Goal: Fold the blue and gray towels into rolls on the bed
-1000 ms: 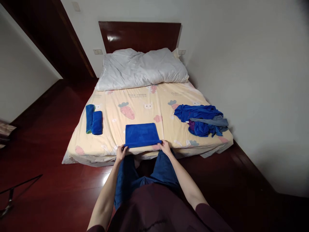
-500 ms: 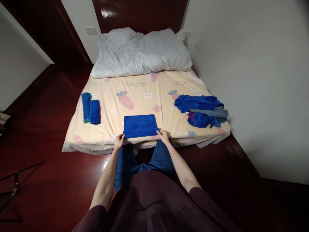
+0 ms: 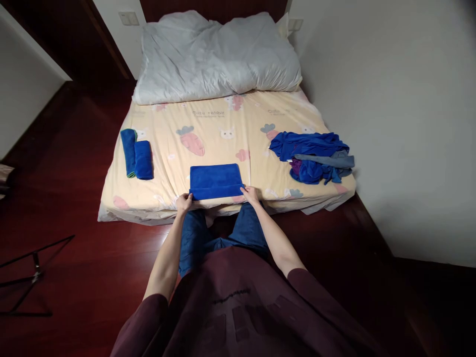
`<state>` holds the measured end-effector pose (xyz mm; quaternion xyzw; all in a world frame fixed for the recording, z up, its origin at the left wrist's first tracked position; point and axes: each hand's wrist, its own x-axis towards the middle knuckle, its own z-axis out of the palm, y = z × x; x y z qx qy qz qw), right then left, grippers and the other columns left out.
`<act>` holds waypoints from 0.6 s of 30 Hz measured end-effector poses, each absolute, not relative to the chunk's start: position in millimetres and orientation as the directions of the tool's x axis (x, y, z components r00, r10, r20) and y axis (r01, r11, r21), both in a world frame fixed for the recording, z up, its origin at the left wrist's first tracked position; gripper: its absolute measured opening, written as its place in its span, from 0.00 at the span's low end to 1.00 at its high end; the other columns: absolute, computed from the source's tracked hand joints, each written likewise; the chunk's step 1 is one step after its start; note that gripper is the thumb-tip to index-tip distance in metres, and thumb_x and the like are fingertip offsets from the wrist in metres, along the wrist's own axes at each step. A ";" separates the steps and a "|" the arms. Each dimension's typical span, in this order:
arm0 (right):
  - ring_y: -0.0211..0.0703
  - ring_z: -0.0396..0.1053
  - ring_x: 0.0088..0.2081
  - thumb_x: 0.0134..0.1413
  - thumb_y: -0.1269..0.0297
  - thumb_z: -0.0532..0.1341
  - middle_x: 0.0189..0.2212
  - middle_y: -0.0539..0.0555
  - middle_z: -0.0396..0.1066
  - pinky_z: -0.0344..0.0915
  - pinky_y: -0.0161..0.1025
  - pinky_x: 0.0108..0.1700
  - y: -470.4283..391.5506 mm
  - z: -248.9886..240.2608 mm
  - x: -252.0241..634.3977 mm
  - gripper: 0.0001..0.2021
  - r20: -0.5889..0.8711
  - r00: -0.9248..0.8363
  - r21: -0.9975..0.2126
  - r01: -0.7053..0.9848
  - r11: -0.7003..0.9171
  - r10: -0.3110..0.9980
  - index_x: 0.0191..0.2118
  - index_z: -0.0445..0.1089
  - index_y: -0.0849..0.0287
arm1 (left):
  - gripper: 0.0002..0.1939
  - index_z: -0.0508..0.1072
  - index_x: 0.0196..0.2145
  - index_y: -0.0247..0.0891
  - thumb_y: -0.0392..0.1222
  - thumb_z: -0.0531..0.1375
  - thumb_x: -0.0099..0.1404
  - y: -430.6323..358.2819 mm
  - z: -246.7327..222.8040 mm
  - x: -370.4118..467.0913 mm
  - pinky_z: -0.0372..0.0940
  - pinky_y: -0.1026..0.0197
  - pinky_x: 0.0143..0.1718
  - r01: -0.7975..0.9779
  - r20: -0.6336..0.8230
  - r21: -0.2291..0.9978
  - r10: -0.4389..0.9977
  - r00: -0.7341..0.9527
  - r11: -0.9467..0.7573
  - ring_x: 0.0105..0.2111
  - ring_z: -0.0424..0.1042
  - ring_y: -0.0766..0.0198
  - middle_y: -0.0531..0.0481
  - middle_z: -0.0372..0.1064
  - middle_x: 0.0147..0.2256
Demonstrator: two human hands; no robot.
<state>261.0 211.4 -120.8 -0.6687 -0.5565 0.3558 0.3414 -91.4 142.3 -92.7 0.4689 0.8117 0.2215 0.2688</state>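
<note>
A blue towel [image 3: 216, 176] lies flat near the front edge of the bed, its near edge turned over into a narrow band. My left hand [image 3: 184, 202] pinches the near left corner of that band. At the near right corner, my right hand [image 3: 250, 194] is closed on the cloth in the same way. Off to the left rest two rolled blue towels, a longer one with green edging [image 3: 128, 152] and a shorter one [image 3: 144, 160], side by side. A loose heap of blue, grey and purple cloths [image 3: 314, 156] lies on the right.
The bed [image 3: 163, 144] has a pale yellow sheet with carrot and rabbit prints. A white quilt [image 3: 219, 57] is bunched at the headboard. A wall [image 3: 390, 109] stands close on the right. Black stand legs [image 3: 35, 267] are on the dark red floor at left.
The camera has tilted down slightly, so the bed sits higher in view. Both hands keep hold of the towel's folded near edge, which looks almost unchanged.
</note>
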 end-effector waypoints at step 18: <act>0.54 0.54 0.67 0.61 0.68 0.55 0.67 0.57 0.59 0.53 0.53 0.66 159.5 -82.9 245.1 0.27 0.073 -0.372 -0.349 0.860 0.373 0.925 0.66 0.61 0.61 | 0.34 0.55 0.68 0.28 0.29 0.49 0.63 119.8 -87.9 -62.4 0.47 0.46 0.69 0.955 -0.013 0.254 0.986 0.164 -0.156 0.70 0.47 0.50 0.35 0.50 0.69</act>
